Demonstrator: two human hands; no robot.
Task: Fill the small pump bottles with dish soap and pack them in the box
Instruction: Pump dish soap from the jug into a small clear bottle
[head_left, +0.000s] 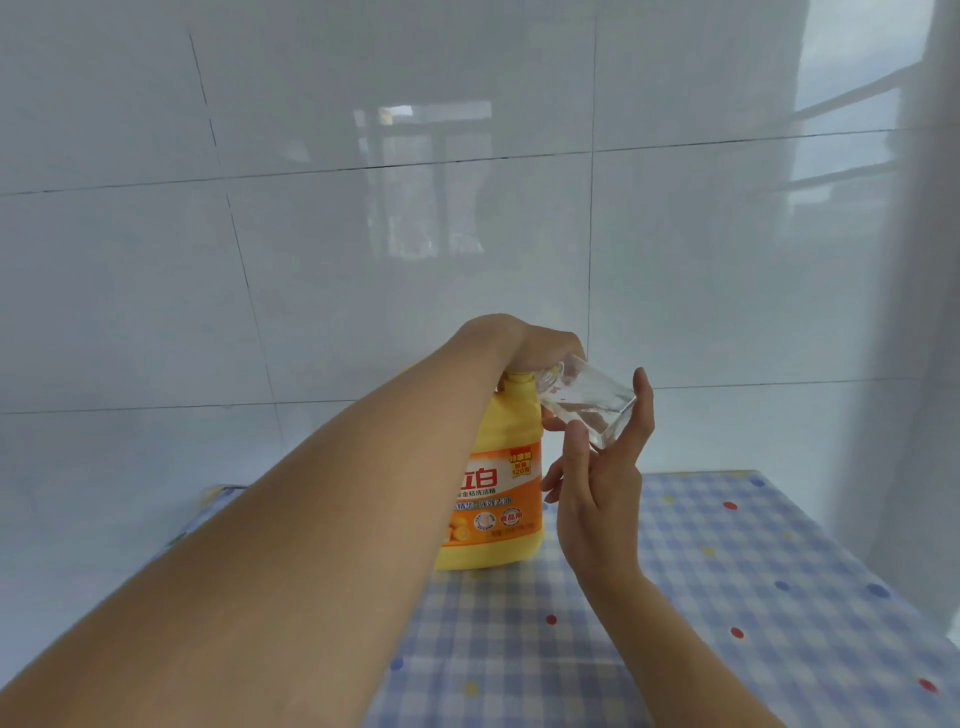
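Now the bottle (587, 400) is tilted with its mouth at the pump (519, 379), centre frame.
Right hand (597, 478) pinches the clear bottle between thumb and fingers; its long axis runs from base at lower right up-left to the mouth, just beside the spout of the yellow jug (498, 499). Left hand (524, 343) covers the pump head, its fingers hidden, so I cannot tell their grip. The jug stands on the checked surface (727, 597).

soap jug (498, 499): 1 | clear bottle (587, 400): 1 | hands (540, 345) (597, 488): 2 | tablecloth (727, 597): 1
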